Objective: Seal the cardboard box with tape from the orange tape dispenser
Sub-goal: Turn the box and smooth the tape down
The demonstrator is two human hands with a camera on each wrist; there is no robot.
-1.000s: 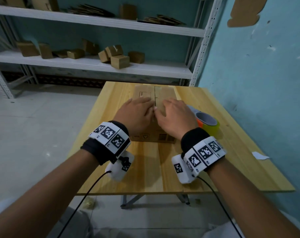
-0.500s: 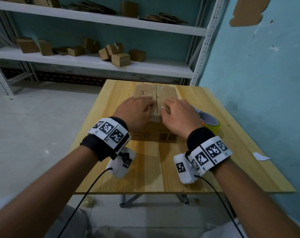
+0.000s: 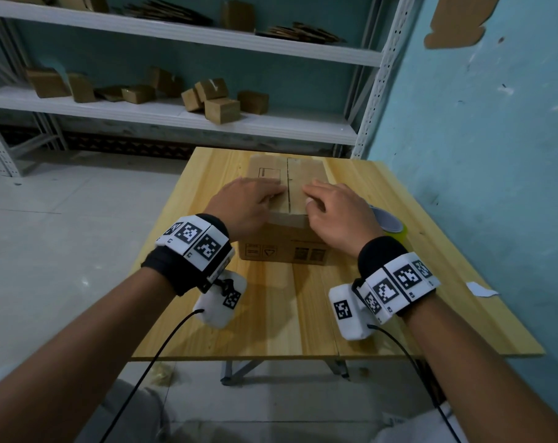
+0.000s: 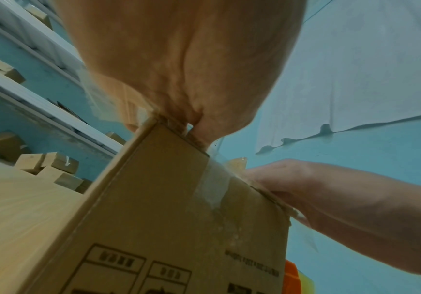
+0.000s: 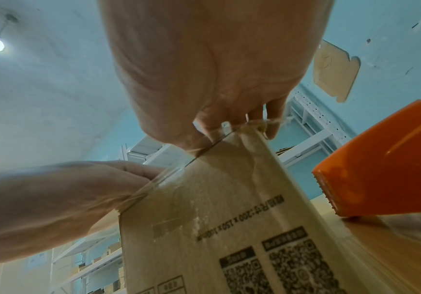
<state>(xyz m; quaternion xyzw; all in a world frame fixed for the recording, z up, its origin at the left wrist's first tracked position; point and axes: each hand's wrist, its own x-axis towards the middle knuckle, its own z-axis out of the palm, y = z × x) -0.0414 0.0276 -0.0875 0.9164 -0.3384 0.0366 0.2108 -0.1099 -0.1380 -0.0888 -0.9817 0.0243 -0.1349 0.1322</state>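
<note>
A brown cardboard box (image 3: 287, 247) stands on the wooden table (image 3: 290, 314), its two top flaps folded down and meeting at a centre seam. My left hand (image 3: 249, 203) presses flat on the left flap; my right hand (image 3: 332, 206) presses on the right flap, fingers lightly bent. Old clear tape (image 4: 212, 187) clings to the box's near face. The orange tape dispenser (image 5: 380, 159) with its yellow-green roll (image 3: 396, 227) sits on the table just right of the box, mostly hidden behind my right hand in the head view.
A teal wall (image 3: 495, 155) runs close along the table's right side. White metal shelving (image 3: 175, 113) with several small cardboard boxes stands behind the table. A white paper scrap (image 3: 480, 289) lies near the table's right edge.
Both hands have slid slightly back toward me and apart along the flaps, uncovering more of the seam. The box and dispenser have stayed put.
</note>
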